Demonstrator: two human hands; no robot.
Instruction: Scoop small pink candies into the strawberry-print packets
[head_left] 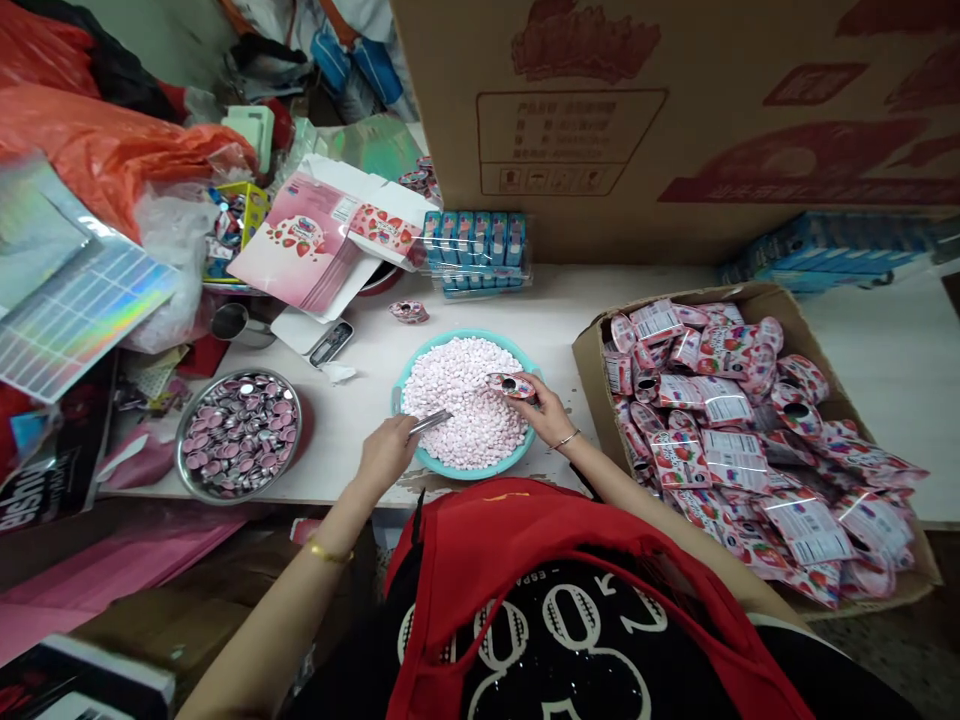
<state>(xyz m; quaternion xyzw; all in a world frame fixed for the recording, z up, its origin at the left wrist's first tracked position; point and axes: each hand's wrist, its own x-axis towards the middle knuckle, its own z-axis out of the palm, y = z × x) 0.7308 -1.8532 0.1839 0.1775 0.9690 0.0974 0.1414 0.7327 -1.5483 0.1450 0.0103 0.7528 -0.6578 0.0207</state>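
Note:
In front of me stands a turquoise basin (402, 372) full of small pale pink candies (469, 385). My left hand (388, 452), at the basin's left rim, is closed round a slim shiny metal tool (432, 421); its tip points over the candies, and I cannot make out whether it is a scoop or tongs. Over the basin's right side, my right hand (550, 414) grips a small strawberry-printed tin (511, 385) between thumb and fingers. A dark round opening shows on the tin, facing up. A similar tin (409, 312) lies behind the basin.
A cardboard box (596, 365) at right holds many printed tins. A metal bowl (182, 440) of pink-and-silver lids stands at left, near a small scale (315, 338) and a metal cup (240, 325). Behind are pink printed cards (300, 240), blue packs (474, 240) and a large carton (570, 150).

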